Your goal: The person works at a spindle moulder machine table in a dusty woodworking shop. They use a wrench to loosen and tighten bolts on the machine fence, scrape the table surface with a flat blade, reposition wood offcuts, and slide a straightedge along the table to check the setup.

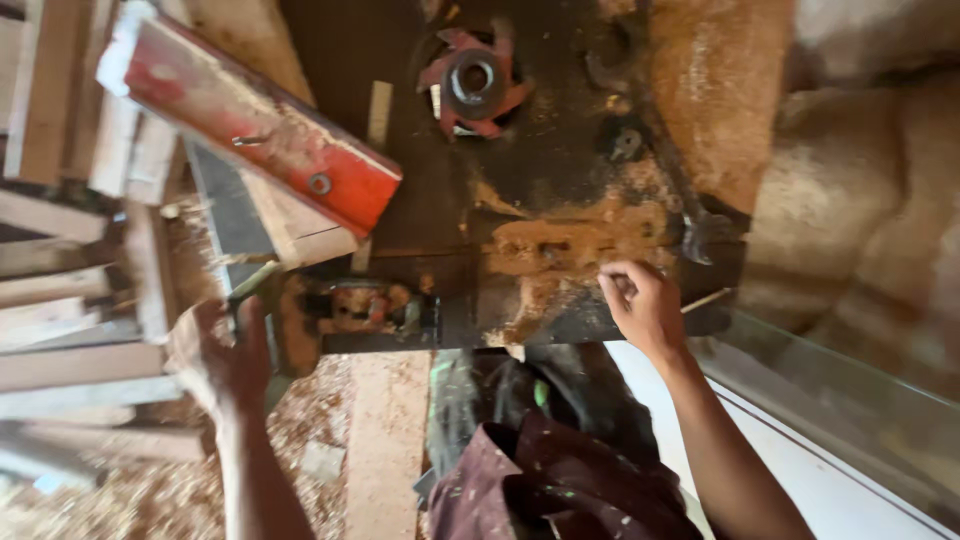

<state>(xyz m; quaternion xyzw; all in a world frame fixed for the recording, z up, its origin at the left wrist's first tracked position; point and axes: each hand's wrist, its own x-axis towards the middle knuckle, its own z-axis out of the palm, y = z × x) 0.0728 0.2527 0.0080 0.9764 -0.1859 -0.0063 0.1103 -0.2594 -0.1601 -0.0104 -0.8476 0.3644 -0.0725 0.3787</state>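
Observation:
A dark metal machine table carries a red toothed cutter head at the top middle. Patches of sawdust cover its near part. My right hand rests at the table's near edge beside the sawdust, its fingers curled in, and I see nothing in them. My left hand is blurred at the table's lower left corner. It sits close to a greenish metal part and a dusty fitting. Whether it grips anything is unclear.
A red-painted bar lies slanted over wooden boards stacked at the left. A wrench lies on the table's right side. Wood shavings cover the floor, sacks stand at the right, and a pale plank lies below.

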